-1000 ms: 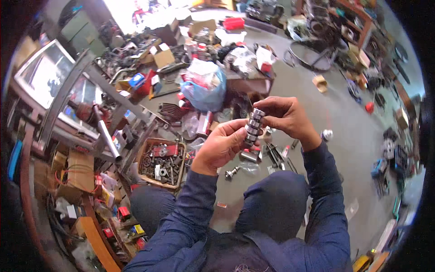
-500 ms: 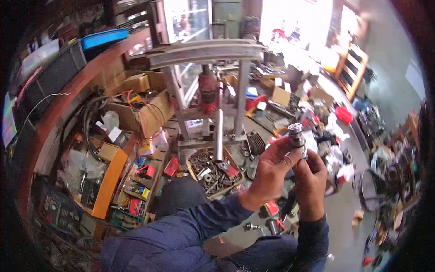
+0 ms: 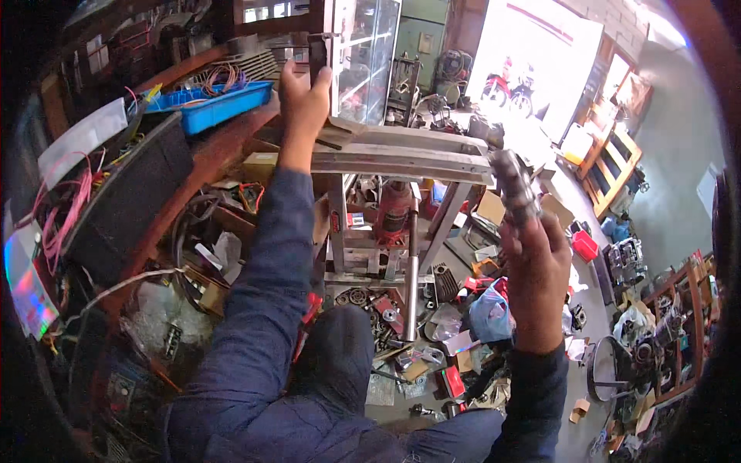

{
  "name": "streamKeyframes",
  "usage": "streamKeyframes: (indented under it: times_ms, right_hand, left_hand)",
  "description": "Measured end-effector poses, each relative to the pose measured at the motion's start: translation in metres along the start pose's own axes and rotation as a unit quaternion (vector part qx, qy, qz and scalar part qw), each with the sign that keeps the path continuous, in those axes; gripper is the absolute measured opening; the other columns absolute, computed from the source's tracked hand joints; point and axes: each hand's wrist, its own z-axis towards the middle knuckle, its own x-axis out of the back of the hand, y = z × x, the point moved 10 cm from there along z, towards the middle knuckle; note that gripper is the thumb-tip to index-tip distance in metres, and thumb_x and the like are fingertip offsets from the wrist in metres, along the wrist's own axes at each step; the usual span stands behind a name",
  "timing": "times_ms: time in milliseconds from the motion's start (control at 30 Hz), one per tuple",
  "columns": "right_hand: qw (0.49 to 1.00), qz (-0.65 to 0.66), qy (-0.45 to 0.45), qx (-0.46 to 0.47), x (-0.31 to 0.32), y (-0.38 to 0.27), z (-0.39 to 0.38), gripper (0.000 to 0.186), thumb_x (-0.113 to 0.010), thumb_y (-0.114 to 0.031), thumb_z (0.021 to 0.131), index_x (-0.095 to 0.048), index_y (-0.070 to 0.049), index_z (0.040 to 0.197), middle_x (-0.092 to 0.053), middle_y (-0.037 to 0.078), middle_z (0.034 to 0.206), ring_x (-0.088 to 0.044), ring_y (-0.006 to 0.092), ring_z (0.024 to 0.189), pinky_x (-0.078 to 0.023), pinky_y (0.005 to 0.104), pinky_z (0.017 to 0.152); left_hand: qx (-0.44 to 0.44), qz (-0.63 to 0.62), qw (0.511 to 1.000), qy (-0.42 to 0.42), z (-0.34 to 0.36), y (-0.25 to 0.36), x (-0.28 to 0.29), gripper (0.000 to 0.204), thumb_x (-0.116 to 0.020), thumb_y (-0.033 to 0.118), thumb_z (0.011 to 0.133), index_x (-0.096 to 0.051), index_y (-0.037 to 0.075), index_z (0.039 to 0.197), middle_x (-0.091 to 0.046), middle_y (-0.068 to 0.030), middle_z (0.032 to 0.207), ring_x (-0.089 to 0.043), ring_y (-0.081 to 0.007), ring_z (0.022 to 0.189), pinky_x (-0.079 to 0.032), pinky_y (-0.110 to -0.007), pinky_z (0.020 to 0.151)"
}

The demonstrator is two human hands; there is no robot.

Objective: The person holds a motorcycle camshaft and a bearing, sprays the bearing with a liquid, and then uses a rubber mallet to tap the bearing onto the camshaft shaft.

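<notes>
My right hand [image 3: 536,270] is raised and holds a grey cylindrical metal part [image 3: 513,185] upright, near the right end of a steel press frame [image 3: 409,158]. My left hand [image 3: 302,96] reaches far up and forward and grips a dark metal bar [image 3: 316,50] standing above the frame's top beam. A red bottle jack [image 3: 394,212] sits inside the frame, with a shiny steel rod [image 3: 411,274] hanging beside it. My knees in dark trousers fill the lower middle.
A blue tray [image 3: 212,108] with cables rests on a wooden bench at the left. A glass cabinet [image 3: 370,54] stands behind the frame. Loose metal parts, boxes and a blue plastic bag [image 3: 490,312] litter the floor. Shelving [image 3: 664,332] stands at the right.
My head has turned up and left. Both hands held the metal part together before; now the left hand has let go and reached up to the bar, while the right hand alone keeps the part.
</notes>
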Motion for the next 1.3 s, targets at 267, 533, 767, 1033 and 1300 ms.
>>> streamKeyframes:
  times_ms: [267,533,767,1033,1300]
  right_hand:
    - [0.999,-0.008,-0.047,-0.008,-0.111,-0.016,0.100,0.035,-0.069,-0.021,0.095,-0.062,0.009,0.113,-0.069,0.012,0.099,-0.070,0.0182,0.088,-0.057,0.0292,0.082]
    - [0.979,-0.115,-0.108,0.127,-0.184,-0.021,0.157,0.036,-0.069,-0.025,0.095,-0.068,0.009,0.108,-0.073,0.012,0.090,-0.070,0.0173,0.087,-0.054,0.0272,0.077]
    - [0.904,-0.324,-0.139,0.240,-0.244,-0.011,0.193,0.029,-0.071,-0.023,0.092,-0.072,0.003,0.104,-0.075,0.012,0.085,-0.072,0.0163,0.080,-0.054,0.0299,0.075]
    - [0.859,-0.390,-0.120,0.308,-0.270,-0.008,0.202,0.030,-0.073,-0.023,0.089,-0.072,0.003,0.104,-0.076,0.014,0.088,-0.073,0.0202,0.082,-0.055,0.0330,0.077]
    - [0.787,-0.483,-0.160,0.348,-0.292,-0.004,0.189,0.034,-0.069,-0.030,0.092,-0.070,-0.002,0.111,-0.074,0.014,0.103,-0.072,0.0265,0.091,-0.055,0.0341,0.081]
  left_hand:
    - [0.034,-0.091,0.971,-0.220,-0.002,0.002,-0.042,0.021,-0.070,0.022,0.093,-0.068,0.002,0.098,-0.073,-0.0067,0.085,-0.068,-0.0147,0.078,-0.051,-0.032,0.076]
    - [-0.059,0.017,0.997,-0.057,-0.019,0.016,-0.043,0.030,-0.075,0.023,0.086,-0.061,-0.002,0.088,-0.066,-0.0253,0.078,-0.066,-0.0451,0.075,-0.050,-0.048,0.063]
    - [-0.122,0.052,0.991,-0.020,-0.033,0.040,-0.038,0.033,-0.066,0.026,0.094,-0.049,-0.002,0.095,-0.061,-0.0289,0.081,-0.060,-0.0504,0.080,-0.046,-0.054,0.065]
    - [-0.066,-0.010,0.995,-0.078,-0.029,0.019,-0.046,0.032,-0.065,0.024,0.095,-0.046,-0.002,0.100,-0.059,-0.0295,0.081,-0.059,-0.0516,0.079,-0.044,-0.056,0.064]
    - [-0.101,-0.015,0.994,-0.039,-0.031,0.018,-0.040,0.036,-0.067,0.026,0.095,-0.047,-0.004,0.102,-0.059,-0.0266,0.077,-0.061,-0.0491,0.074,-0.046,-0.052,0.062]
